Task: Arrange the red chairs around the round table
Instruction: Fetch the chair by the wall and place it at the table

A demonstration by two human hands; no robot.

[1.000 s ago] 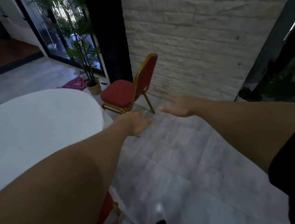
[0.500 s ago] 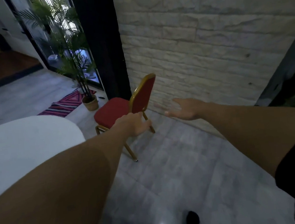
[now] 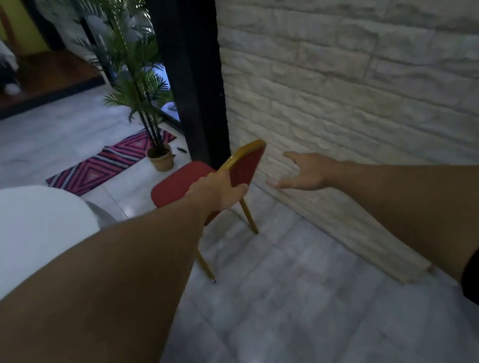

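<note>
Chair [image 3: 186,186] stands near the stone wall [image 3: 368,83], well apart from the round worktop [image 3: 19,229] at the left. The left hand [image 3: 219,191] is on the near edge of the backrest and its grip seems to close on the gold frame, though the fingers are partly hidden. The right hand [image 3: 307,172] is stretched forward with a released grip, fingers spread, beside the backrest but not touching it. To do this step well, I think both hands should take the backrest, then draw the chair evenly toward the worktop without hitting the plant pot [image 3: 160,159].
</note>
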